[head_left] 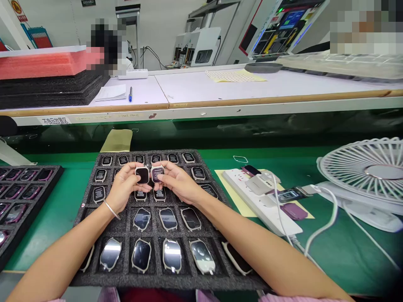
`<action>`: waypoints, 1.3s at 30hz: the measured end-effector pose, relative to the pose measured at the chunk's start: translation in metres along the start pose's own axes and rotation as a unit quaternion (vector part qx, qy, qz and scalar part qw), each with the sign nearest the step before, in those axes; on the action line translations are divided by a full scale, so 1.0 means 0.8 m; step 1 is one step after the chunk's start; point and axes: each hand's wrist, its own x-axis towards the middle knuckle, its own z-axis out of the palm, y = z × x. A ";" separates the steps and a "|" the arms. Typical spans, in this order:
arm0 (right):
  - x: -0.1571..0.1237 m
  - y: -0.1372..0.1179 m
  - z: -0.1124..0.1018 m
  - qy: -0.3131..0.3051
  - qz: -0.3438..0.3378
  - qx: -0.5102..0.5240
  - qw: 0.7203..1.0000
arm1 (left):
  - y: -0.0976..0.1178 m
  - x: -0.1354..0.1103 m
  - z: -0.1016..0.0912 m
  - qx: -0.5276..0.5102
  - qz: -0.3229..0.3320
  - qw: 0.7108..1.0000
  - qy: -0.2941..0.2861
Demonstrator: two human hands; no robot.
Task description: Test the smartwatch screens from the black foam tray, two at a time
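From where I sit, the feed looks down on a person's left hand (124,188) and right hand (179,182), both curled closed at about 12 o'clock on a black foam tray with square cells (151,281). The left hand pinches a rounded-square black watch body (142,175) by its edges, and the right hand pinches a matching dark rounded-square watch body (158,173) just beside it, the two nearly touching over the upper rows. A thin silver bangle (112,209) circles the left wrist. As far as I can judge, the tray stands in two states: the upper rows hold dark units with small pale markings, while the lower two rows hold glossy, reflective units in pale rims, with no such markings that I can make out. The cells directly under the hands are hidden, so I cannot tell what sits there. At 9 o'clock lies a second black foam tray of dark units (31,170). At 3 o'clock, a white power strip (261,201) rests on yellow paper (229,186) beside a white desk fan (362,167), all on a green bench mat (53,209).
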 end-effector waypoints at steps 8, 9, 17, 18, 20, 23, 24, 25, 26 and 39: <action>-0.001 -0.001 0.000 -0.006 -0.001 0.001 1.000 | 0.000 -0.001 0.002 0.022 0.004 1.000 -0.005; -0.001 -0.001 0.000 -0.006 0.000 0.002 1.000 | -0.001 -0.001 0.002 0.033 0.013 0.999 -0.002; -0.001 -0.002 0.000 -0.005 0.018 0.001 1.000 | -0.012 0.007 -0.004 0.119 0.081 0.988 0.054; -0.001 -0.002 0.001 -0.005 0.019 0.002 1.000 | -0.013 0.008 -0.004 0.128 0.086 0.987 0.053; -0.001 -0.003 0.001 -0.002 0.021 0.005 1.000 | -0.014 0.008 -0.005 0.149 0.097 0.983 0.052; -0.002 -0.005 0.002 0.001 0.027 0.011 1.000 | -0.014 0.008 -0.005 0.172 0.110 0.977 0.053; -0.002 -0.005 0.001 0.002 0.029 0.013 0.999 | -0.014 0.008 -0.005 0.175 0.114 0.977 0.052; -0.002 -0.006 0.001 0.003 0.031 0.015 0.999 | -0.014 0.008 -0.005 0.176 0.117 0.976 0.051; -0.002 -0.006 0.001 0.004 0.035 0.018 0.999 | -0.014 0.008 -0.005 0.176 0.119 0.976 0.050; 0.000 -0.006 0.003 0.032 0.052 0.011 0.998 | -0.014 0.007 -0.005 0.216 0.140 0.965 0.054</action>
